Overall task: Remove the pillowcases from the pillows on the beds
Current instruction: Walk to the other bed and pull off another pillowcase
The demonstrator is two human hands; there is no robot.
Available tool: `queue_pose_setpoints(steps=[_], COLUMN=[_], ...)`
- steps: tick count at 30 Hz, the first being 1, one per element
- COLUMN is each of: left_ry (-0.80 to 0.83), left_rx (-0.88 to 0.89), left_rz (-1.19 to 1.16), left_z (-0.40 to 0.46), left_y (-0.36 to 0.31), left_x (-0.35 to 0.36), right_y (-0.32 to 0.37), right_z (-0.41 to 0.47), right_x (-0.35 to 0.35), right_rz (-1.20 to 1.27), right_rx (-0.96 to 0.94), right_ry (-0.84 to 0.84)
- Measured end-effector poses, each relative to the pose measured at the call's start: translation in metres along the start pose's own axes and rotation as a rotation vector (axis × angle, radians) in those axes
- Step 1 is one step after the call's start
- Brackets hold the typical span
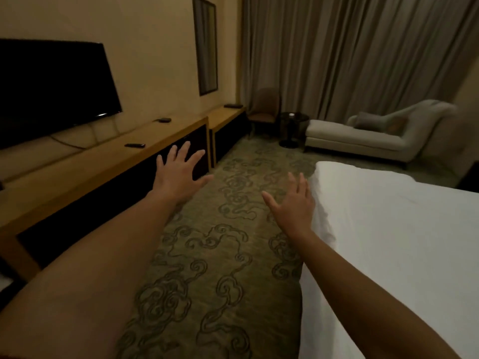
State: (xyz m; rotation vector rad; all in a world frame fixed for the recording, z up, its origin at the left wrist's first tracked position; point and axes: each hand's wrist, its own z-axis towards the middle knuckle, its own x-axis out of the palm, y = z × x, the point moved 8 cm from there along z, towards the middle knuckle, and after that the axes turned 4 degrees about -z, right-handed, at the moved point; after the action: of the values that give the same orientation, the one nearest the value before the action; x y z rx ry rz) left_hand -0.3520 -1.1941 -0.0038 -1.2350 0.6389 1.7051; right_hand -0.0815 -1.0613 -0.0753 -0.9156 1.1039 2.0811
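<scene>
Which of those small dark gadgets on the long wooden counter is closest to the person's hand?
The remote lying just beyond the left hand, below the TV. The other two sit farther along the counter, toward the curtains.

A hotel room: white bed (pixel 388 229), wall television (pixel 51 86), chaise longue (pixel 363 136), heavy curtains (pixel 350 53).

Ahead of you a strip of patterned carpet (pixel 228 229) runs free from near to far, and your hands have room above it. On the left, the long wooden console (pixel 103 161) walls that side, with the television (pixel 51 89) above. On the right, the white bed (pixel 394 242) closes the lane. Far off, the chaise (pixel 375 136), round side table (pixel 293 128) and chair (pixel 264 107) block the end.
</scene>
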Motion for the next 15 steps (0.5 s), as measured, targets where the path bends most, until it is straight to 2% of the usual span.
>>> queue_pose_setpoints(steps=[1,2,4,5,7,8,10,11,13,14,15], left_ry=[0.020,0.041,0.055,0.067,0.047,0.050,0.031,0.051,0.027,0.040,0.014], left_rx=[-0.010,-0.006,0.017,0.048,0.053,0.117,0.172,0.208,0.252,0.276,0.302], left_rz=[0.023,-0.037,-0.021,-0.078,-0.106,-0.172,-0.121,-0.221,-0.153,-0.236,-0.218], left_z=[0.007,0.069,0.086,0.150,0.174,0.247,0.277,0.350,0.376,0.440,0.457], left_y=[0.004,0.026,0.028,0.039,0.044,0.041,0.037,0.033,0.030,0.031,0.030], left_x=[0.001,0.020,0.029,0.039,0.038,0.059,0.063,0.101,0.113,0.147,0.154], right_y=[0.002,0.015,0.016,0.027,0.036,0.036,0.039,0.031,0.023,0.016,0.009], right_z=[0.008,0.058,0.076,0.126,0.146,0.195,0.215,0.269,0.290,0.340,0.354], right_x=[-0.007,0.017,0.012,0.024,0.018,0.034,0.033,0.061,0.064,0.089,0.095], right_rz=[-0.033,-0.075,-0.123,-0.135,-0.169,-0.192,-0.195,-0.251,-0.254,-0.309,-0.313], right_rx=[-0.005,0.035,0.031,0.073,0.055,0.108,0.107,0.147,0.187,0.225,0.251], right_ry=[-0.015,-0.029,-0.052,-0.086,-0.108,-0.149,-0.149,-0.182,-0.178,-0.210,-0.198])
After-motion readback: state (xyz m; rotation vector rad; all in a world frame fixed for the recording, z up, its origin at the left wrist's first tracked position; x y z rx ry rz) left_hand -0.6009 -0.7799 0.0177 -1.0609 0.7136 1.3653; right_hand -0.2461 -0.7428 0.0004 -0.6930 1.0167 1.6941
